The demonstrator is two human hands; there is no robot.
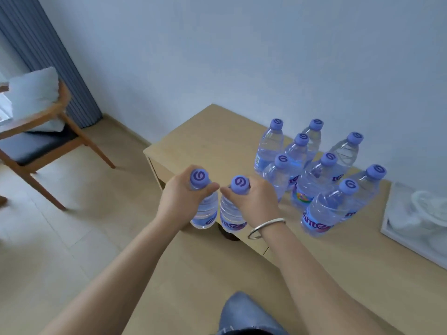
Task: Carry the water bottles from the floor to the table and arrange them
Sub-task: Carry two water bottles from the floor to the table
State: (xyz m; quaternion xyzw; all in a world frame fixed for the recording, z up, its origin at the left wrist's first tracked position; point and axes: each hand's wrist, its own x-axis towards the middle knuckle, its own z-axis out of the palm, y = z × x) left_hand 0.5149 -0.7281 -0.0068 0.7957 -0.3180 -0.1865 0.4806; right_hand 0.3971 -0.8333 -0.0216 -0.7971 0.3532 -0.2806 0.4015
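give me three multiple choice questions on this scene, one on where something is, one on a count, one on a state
1. Where does the cluster of bottles stand?
A. on the chair
B. on the table by the wall
C. on the floor

2. How many bottles stand in that cluster?
A. four
B. six
C. eight

3. What is the left hand doing?
A. gripping a bottle below its cap
B. resting flat on the table
C. hanging idle

Answers:
1 B, they stand on the table close to the wall.
2 C, eight purple caps show.
3 A, its fingers curl round the left bottle; the right hand grips the right bottle.
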